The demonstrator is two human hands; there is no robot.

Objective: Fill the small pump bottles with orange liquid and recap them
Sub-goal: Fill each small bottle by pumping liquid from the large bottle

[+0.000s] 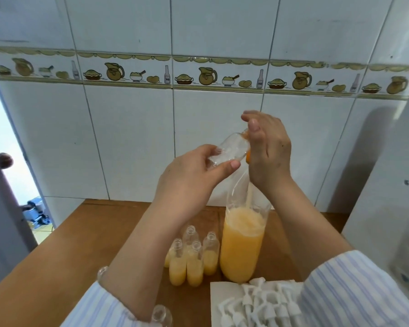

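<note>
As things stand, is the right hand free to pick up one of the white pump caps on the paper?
Probably not yet. The right hand is up at the neck of the small bottle held by the left hand; the pump caps lie uncovered below its forearm.

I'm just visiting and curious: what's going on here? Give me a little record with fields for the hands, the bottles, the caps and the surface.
left hand: holds a small clear plastic bottle, tilted, in the air
right hand: at that bottle's mouth, fingers partly hiding something orange; exact grip unclear
supply: large clear bottle of orange liquid, foamy on top
filled so far: four small uncapped bottles, each partly full of orange liquid
caps: white pump tops lying on white paper
surface: brown wooden table
</note>
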